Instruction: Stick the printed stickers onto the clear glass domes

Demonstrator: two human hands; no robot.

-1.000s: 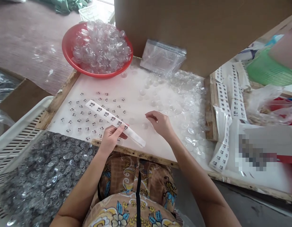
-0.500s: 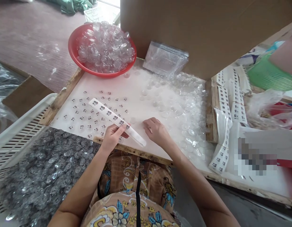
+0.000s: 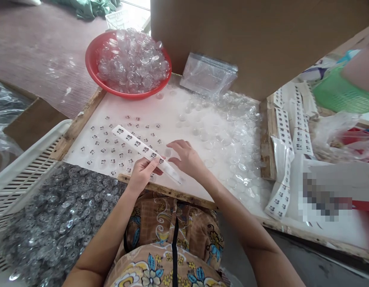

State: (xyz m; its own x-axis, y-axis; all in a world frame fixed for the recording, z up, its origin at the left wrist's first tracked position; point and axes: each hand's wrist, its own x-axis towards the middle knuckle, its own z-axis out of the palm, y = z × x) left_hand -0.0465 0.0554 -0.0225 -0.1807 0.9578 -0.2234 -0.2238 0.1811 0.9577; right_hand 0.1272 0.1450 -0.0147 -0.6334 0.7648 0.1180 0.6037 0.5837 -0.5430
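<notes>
A person's left hand (image 3: 144, 171) pinches a strip (image 3: 128, 137) of printed faces between thumb and fingers, slanting above the surface (image 3: 118, 105); the thumb covers part of it, and the bent fingers beneath are largely hidden. The right hand (image 3: 186, 157) hovers just beside the strip, its grip parted, thumb and fingers curved with a gap between them and holding nothing that can be made out. Small printed discs (image 3: 112, 150) lie spread near the strip; clear discs (image 3: 241, 175) cover the far side, their edges lost in glare.

A red bowl (image 3: 90, 65) heaped with clear pieces stands at the back, near a clear bag (image 3: 208, 73) whose contents are hard to read. At lower left, the crate (image 3: 29, 161) of dark-marked discs is cut off by the frame, its heap partly behind the left forearm. More strips (image 3: 281, 175) lie at right, beside a pixelated patch that hides whatever lies there.
</notes>
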